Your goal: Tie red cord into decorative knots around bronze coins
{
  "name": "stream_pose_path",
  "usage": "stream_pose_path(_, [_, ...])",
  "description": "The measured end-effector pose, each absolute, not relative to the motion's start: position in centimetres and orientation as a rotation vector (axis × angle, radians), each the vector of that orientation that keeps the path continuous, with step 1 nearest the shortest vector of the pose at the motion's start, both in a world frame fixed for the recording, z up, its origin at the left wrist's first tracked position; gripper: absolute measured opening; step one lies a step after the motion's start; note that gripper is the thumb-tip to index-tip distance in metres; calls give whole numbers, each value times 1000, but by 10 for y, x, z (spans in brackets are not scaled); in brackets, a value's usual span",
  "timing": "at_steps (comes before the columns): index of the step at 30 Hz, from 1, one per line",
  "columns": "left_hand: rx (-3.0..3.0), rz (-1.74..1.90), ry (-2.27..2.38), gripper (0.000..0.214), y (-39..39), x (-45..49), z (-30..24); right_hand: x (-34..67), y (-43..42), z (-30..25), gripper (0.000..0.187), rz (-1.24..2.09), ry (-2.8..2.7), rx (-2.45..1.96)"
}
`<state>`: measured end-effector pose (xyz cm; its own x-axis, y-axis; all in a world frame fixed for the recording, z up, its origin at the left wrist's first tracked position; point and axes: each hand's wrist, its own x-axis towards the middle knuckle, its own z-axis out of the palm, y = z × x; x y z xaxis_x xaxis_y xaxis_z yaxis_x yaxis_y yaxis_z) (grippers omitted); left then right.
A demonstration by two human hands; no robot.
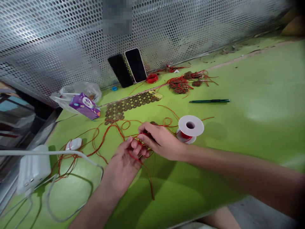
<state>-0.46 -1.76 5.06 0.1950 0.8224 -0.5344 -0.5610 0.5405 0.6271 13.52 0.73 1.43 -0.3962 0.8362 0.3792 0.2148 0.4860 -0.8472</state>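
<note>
Close together above the green table, both my hands pinch thin red cord [148, 171], with one loose end hanging down toward the table's front. My left hand [127, 165] is palm up, its fingers curled on the cord. From the right, my right hand [164, 140] closes thumb and fingers on the same cord; its fingertips are partly hidden. A dark round coin [153, 123] shows just behind my right hand. Beside the right wrist stands a white spool [184, 127] wound with red cord. More red cord trails left across the table.
Rows of holed coins [128, 105] lie behind my hands, a yellow cutter [156, 94] at their end. Further back are a coin-and-cord pile [181, 84], two phones [135, 65] and a purple carton [84, 105]. A green pen [209, 101] lies right; a white power adapter [34, 168] with cables is left.
</note>
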Motion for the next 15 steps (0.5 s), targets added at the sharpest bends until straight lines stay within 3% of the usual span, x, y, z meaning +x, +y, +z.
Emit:
stream_pose_path(7, [323, 1005, 949, 48, -18, -5, 49, 139, 6, 19, 12, 1098, -1895, -788])
stream_pose_path(15, [347, 986, 946, 37, -18, -8, 48, 139, 12, 14, 6, 887, -1928, -804])
